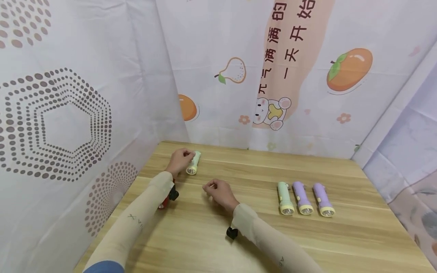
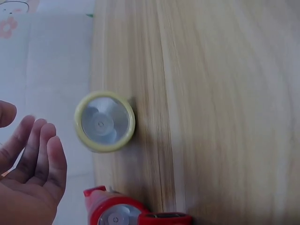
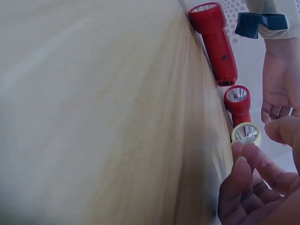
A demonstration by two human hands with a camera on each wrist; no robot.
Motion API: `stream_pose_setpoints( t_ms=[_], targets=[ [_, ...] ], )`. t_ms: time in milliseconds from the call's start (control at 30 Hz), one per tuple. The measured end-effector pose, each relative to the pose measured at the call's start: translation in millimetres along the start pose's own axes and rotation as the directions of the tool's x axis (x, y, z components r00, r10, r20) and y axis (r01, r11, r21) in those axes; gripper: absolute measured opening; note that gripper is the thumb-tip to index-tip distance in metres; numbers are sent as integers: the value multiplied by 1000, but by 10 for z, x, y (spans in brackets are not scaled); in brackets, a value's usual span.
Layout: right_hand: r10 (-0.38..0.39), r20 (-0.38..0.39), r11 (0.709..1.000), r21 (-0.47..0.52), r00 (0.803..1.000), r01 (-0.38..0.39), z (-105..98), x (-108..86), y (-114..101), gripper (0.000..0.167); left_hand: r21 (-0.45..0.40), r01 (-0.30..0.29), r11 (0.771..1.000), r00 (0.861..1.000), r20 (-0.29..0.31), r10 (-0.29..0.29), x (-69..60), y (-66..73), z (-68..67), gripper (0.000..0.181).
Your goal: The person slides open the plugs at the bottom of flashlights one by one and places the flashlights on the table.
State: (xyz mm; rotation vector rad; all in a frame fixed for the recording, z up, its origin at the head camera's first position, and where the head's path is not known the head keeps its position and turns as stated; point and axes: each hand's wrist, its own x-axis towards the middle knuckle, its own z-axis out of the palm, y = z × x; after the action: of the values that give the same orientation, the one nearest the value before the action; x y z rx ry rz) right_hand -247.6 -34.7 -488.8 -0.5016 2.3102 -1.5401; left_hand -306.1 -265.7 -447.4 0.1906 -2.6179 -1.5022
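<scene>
Fingers loosely bent and released, a left hand (image 1: 179, 162) is poised just beside a pale-green flashlight (image 1: 195, 160) near the table's (image 1: 249, 242) back edge; the right hand (image 1: 221, 192), also ungripped, hovers before and right of it. Behind it, a curtain (image 1: 211, 34) reads partly "一天开始." Well right, across a stretch of wood, lie one green flashlight (image 1: 284, 197) and two purple flashlights (image 1: 302, 196). The right wrist view reveals two red flashlights (image 3: 219, 49) in front of it, mostly hidden from the head view.

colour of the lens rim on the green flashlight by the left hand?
Pale yellow; the rim shows best in the left wrist view.
</scene>
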Motion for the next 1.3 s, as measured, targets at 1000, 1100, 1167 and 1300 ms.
stream_pose_setpoints(
  t_ms=[1000,1100,1167,1300],
  targets=[
    [115,-117,991,-59,986,-123,334,616,-157,41,119,23,993,1000,-19,-21,266,-154,-36,23],
    [117,-123,991,-50,986,-124,344,688,-153,43,131,20,991,1000,-25,-16,286,-169,-31,22],
    [123,-138,991,-41,983,-130,342,732,-154,43,139,12,990,1000,-21,-9,297,-174,-20,22],
    [148,-163,987,-36,975,-156,351,799,-164,48,143,-3,990,1000,-16,5,301,-183,3,22]
  ],
)
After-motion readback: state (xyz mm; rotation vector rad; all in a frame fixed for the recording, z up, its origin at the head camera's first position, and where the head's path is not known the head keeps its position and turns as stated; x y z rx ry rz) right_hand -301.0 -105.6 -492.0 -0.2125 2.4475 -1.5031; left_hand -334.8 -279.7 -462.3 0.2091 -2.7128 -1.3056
